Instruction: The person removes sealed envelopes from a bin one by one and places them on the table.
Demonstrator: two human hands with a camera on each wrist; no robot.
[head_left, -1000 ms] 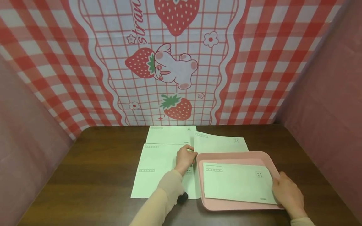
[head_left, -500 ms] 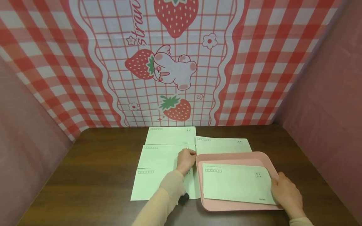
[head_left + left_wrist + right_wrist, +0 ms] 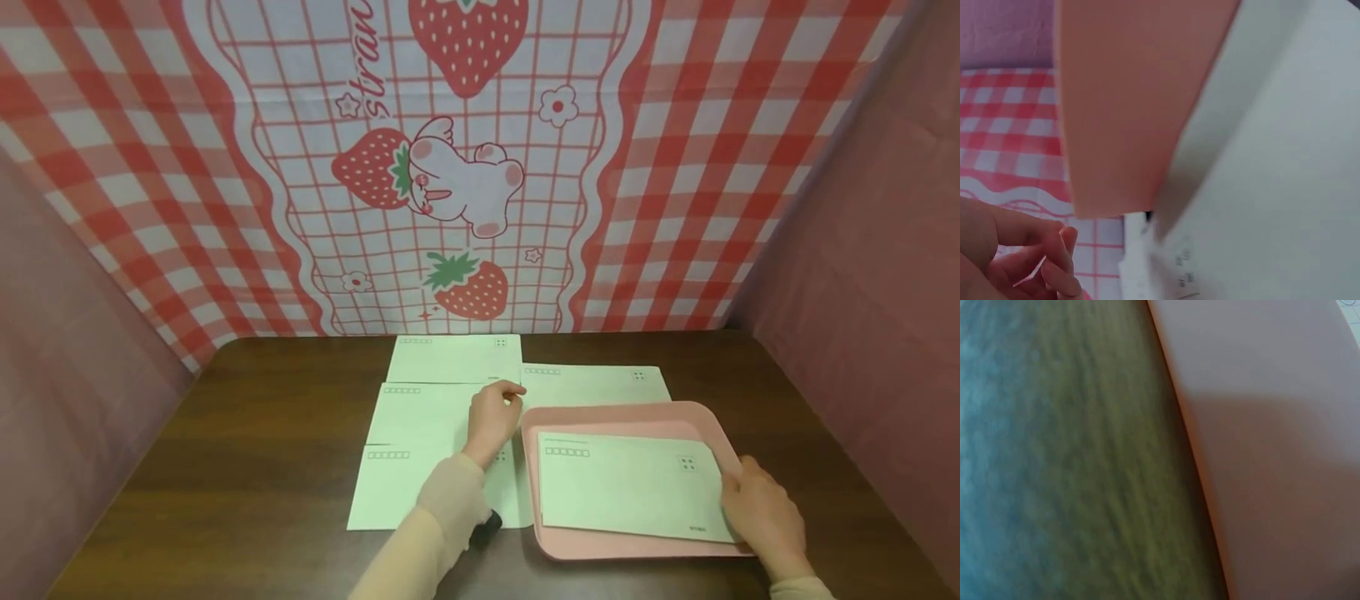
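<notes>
My left hand (image 3: 493, 419) hovers over the right ends of the envelopes on the left, beside the tray's left rim. Its fingers are loosely bent with nothing between them, as the left wrist view also shows. My right hand (image 3: 767, 518) grips the right side of a pink tray (image 3: 615, 548). Inside the tray lies a white envelope (image 3: 630, 492) on top of others, printed with a row of boxes and a stamp square. Another envelope (image 3: 600, 385) lies flat behind the tray, its near part hidden by it.
On the left, envelopes form a column: a far one (image 3: 450, 360), a middle one (image 3: 420, 417) and a near one (image 3: 405, 492). The dark wooden table (image 3: 225, 467) meets a strawberry-print checked cloth (image 3: 300, 208) at the back. Pink curtains (image 3: 870, 250) hang at the sides.
The envelope behind the tray has shifted right and straightened, its left edge now beside the column. My left hand has come off it. The right hand and tray stay in place.
</notes>
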